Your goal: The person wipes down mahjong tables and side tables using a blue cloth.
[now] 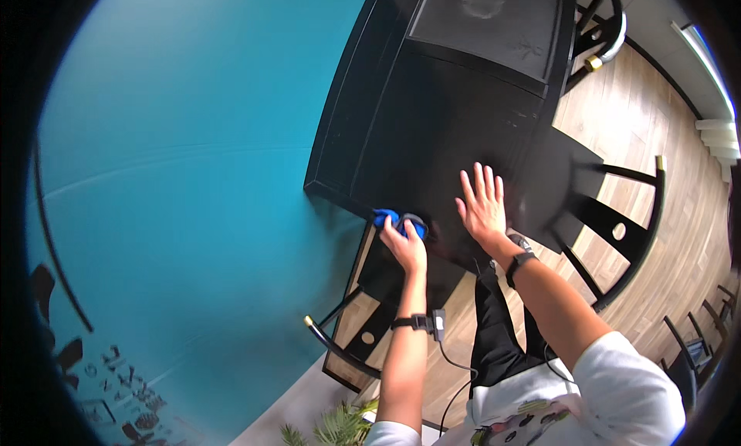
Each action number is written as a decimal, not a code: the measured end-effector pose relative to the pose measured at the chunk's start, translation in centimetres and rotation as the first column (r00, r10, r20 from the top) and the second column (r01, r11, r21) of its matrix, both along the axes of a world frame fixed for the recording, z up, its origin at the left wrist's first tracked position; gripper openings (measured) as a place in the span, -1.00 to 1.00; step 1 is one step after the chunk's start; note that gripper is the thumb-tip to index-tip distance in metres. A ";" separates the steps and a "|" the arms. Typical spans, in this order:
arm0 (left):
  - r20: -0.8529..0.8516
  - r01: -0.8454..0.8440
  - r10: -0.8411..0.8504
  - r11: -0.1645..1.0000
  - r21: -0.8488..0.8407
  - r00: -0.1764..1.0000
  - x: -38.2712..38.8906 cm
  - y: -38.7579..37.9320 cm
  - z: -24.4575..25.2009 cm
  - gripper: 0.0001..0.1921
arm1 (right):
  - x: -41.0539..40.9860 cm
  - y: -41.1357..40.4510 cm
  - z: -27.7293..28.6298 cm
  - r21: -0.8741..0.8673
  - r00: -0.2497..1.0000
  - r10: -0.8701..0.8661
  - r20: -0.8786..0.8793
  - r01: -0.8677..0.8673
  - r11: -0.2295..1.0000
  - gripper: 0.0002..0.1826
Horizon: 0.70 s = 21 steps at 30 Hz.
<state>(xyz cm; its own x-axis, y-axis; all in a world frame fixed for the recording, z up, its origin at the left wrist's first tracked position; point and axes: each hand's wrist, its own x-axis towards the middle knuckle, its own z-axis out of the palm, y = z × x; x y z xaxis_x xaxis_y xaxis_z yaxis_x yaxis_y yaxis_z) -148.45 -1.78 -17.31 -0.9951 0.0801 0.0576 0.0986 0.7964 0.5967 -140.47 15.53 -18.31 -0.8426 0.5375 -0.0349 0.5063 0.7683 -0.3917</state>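
My left hand (pixel 404 249) holds a blue-and-black item (pixel 414 226) at the near edge of a black table (pixel 428 122). Two rounded blue parts show around my fingers, one with a dark rim; I cannot tell exactly what it is. Palm down with fingers spread, my right hand (pixel 483 209) is over the tabletop's near right part and holds nothing. Whether it presses on the surface or hovers just above is hard to tell. Each wrist wears a black strap, and the left one carries a small cabled box (pixel 439 324).
A teal wall (pixel 191 156) runs along the table's left side. Black chairs stand at the near end (pixel 370 330), the right side (pixel 619 226) and the far right (pixel 599 41). A recessed panel (pixel 486 29) lies in the far tabletop. A green plant (pixel 341 426) is at the bottom.
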 end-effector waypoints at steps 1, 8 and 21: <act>-0.108 0.118 -0.142 0.971 -0.208 0.984 -4.0 -1.7 -1.4 -0.54 | -1.2 -1.1 0.6 -0.007 1.000 0.003 -0.005 -0.003 1.000 -0.26; -0.268 0.080 -0.269 0.828 -0.555 0.925 -19.1 3.3 -4.7 -0.82 | -0.8 -0.1 -2.0 0.056 0.994 -0.046 0.097 0.041 0.998 -0.24; -0.309 0.103 -0.272 0.877 -0.469 0.911 -33.1 7.2 -4.7 -0.80 | -1.4 -0.7 -2.3 0.019 0.997 -0.055 0.055 0.055 0.998 -0.24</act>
